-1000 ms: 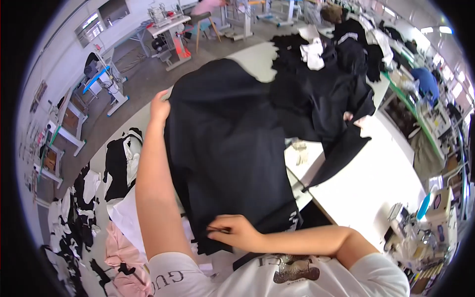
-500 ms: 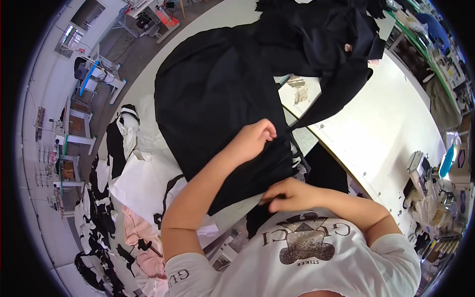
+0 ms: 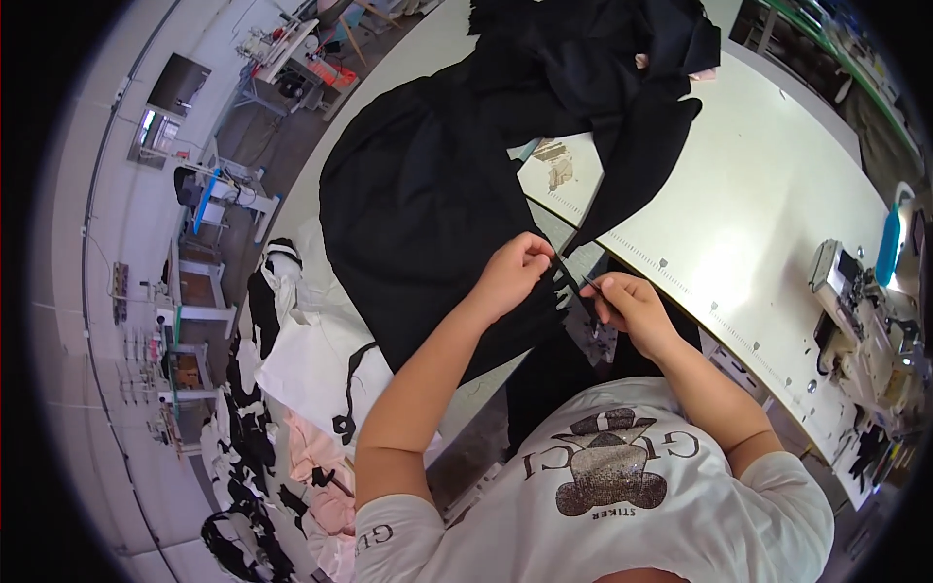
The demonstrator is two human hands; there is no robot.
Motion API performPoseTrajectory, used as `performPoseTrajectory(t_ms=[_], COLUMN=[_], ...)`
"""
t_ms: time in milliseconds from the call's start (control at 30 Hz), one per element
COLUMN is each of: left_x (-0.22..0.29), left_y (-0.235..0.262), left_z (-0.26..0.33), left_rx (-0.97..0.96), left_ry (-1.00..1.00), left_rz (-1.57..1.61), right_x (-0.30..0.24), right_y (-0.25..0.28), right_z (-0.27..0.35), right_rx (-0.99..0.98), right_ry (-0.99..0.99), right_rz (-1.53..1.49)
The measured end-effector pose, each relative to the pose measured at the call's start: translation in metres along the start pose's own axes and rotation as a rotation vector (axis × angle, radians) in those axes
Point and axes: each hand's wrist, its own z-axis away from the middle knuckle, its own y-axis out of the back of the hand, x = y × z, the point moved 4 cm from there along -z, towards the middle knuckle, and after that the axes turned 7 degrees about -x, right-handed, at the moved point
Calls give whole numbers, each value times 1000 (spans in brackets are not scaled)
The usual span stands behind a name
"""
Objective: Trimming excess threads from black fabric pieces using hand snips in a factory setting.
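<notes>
Two pinched | left grip [image 3: 520,276] on black cloth [image 3: 418,214] | right grip [image 3: 627,309] on thin dark piece [image 3: 570,273]

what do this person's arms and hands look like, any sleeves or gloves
Both the left hand and right hand are bare, with no gloves or wristwear visible. The forearms are uncovered: the white T-shirt has short sleeves ending above the elbows. Dark lettering marks the left sleeve; none shows on the right sleeve.

On a white tabletop [image 3: 768,189], broad black fabric [image 3: 423,219] reaches the near edge. A bare left hand [image 3: 515,274] pinches it.
</notes>
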Motion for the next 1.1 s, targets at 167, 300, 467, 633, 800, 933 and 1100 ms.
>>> performPoseTrajectory(t_ms=[167, 300, 467, 633, 800, 933, 1100], left_x=[10, 18, 26, 30, 43, 70, 92], left_y=[-18, -21, -22, -24, -25, -42, -51], left_z=[3, 11, 17, 15, 20, 27, 36], left_rx=[-120, -169, -209, -223, -43, 121, 205], left_ry=[-104, -37, -53, -104, -331, -613, -760], left_rz=[5, -19, 65, 33, -290, -584, -562], right_x=[13, 16, 21, 13, -37, -100, -143], right_y=[13, 13, 3, 4, 19, 33, 30], right_z=[-7, -15, -30, -29, -16, -30, -35], right_rx=[176, 167, 174, 149, 130, 109, -174], right_ry=[-18, -10, 14, 44, 219, 511, 540], right_rz=[58, 149, 200, 163, 240, 671, 1164])
